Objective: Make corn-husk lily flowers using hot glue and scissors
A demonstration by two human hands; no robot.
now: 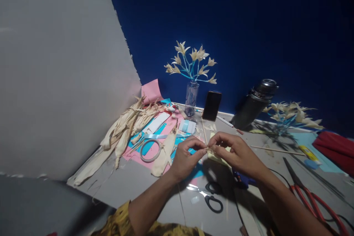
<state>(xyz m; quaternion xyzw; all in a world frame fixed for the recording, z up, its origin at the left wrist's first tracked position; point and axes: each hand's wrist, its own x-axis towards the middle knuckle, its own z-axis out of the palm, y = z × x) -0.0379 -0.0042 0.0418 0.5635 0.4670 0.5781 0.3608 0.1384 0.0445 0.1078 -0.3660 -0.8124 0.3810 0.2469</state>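
Observation:
My left hand (pixel 188 155) and my right hand (pixel 231 151) meet above the middle of the table. Thumb and forefinger of each are pinched together on a small pale piece (pixel 209 149), perhaps dried husk; the fingertips cover most of it. A thin wooden stick (pixel 203 127) runs from behind up to the fingertips, and I cannot tell whether it is held. Below the hands lie scissors with black handles (pixel 213 203). Under my right forearm, a dark blue tool (pixel 243 180) is partly hidden. Dried corn husks (pixel 121 129) are heaped to the left.
A glass vase (pixel 191 99) of husk flowers stands by the blue wall, beside an upright phone (pixel 212 106) and a tilted dark flask (pixel 253 103). A tape roll (pixel 151 151) rests on pink and blue paper. More husk flowers (pixel 293 114) and red-handled shears (pixel 309 195) lie right.

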